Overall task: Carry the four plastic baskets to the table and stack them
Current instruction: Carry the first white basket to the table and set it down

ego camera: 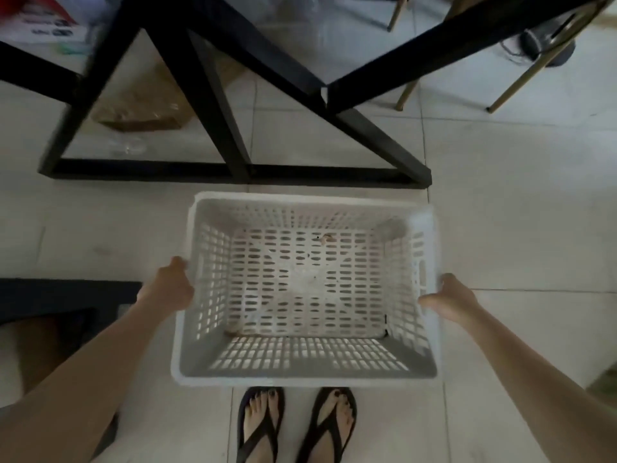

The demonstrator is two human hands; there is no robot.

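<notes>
Basket (305, 289): white, slotted, empty, upright, above tiled floor (500, 212).
Left hand (172, 289): fingers clasp left rim.
Right hand (449, 300): fingers clasp right rim.

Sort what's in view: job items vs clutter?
Job: white basket, held at its sides by the left hand and right hand; black table frame.

Clutter: brown bag under the table, chair legs, fan base, printed box.
</notes>
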